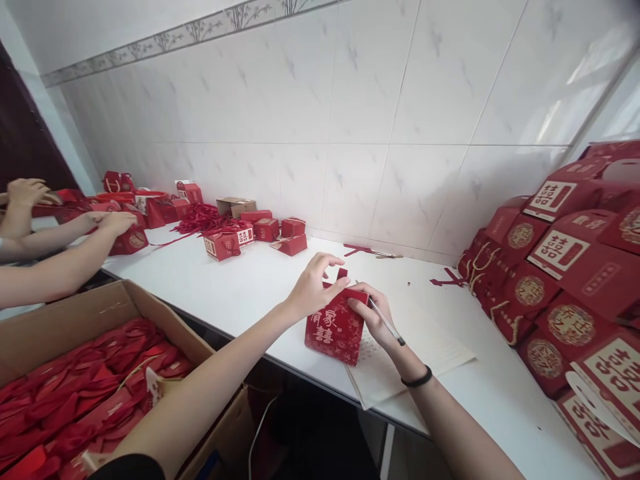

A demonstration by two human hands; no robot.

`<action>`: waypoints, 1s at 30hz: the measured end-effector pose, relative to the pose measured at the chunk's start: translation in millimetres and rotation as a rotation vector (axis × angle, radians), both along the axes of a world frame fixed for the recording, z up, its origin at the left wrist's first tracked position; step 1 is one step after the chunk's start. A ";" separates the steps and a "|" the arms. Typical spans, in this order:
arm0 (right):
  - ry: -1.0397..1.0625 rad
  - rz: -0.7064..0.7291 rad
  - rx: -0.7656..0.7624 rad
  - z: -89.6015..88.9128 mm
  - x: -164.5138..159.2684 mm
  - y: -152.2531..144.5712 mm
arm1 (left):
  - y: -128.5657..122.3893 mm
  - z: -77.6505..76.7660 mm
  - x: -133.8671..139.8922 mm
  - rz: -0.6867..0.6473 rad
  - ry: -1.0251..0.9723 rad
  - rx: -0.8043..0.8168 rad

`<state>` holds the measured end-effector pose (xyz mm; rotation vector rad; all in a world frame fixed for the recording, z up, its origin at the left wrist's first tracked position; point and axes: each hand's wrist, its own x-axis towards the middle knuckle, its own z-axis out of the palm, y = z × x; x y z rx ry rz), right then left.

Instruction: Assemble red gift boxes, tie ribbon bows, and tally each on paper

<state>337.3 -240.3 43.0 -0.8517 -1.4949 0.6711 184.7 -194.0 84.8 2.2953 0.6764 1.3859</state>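
A red gift box (332, 328) with white Chinese lettering stands tilted near the table's front edge. My right hand (374, 317) grips its right side, thumb on the front face. A pen (387, 323) with a clear barrel and dark end is also tucked in that hand and slants over the wrist. At the box's top, my left hand (316, 287) curves its fingers around a small upright red tab (343, 273). Its thumb and fingers are apart, and the thumb is at the top edge. Whether they touch the tab is unclear. Printed paper (425, 363) lies beneath the right arm.
Finished-looking red boxes (565, 260) are piled high on the right. An open carton (135, 297) of red ribboned pieces stands at left. Farther along the white table (235, 287) are more boxes, red ribbons (203, 219) and another person's hands (117, 222). Scissors (385, 255) lie by the wall.
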 end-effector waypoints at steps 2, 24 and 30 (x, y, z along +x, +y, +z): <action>0.014 0.016 -0.031 0.0 0.4 0.7 | 3.2 -9.3 -4.7 -0.001 0.007 -0.060; 0.015 -0.456 0.141 -5.5 -15.6 4.0 | 0.8 -31.4 1.8 -0.005 -0.017 0.422; 0.031 -0.417 0.119 -4.1 -15.2 5.0 | 0.4 -30.9 1.5 0.002 -0.003 0.433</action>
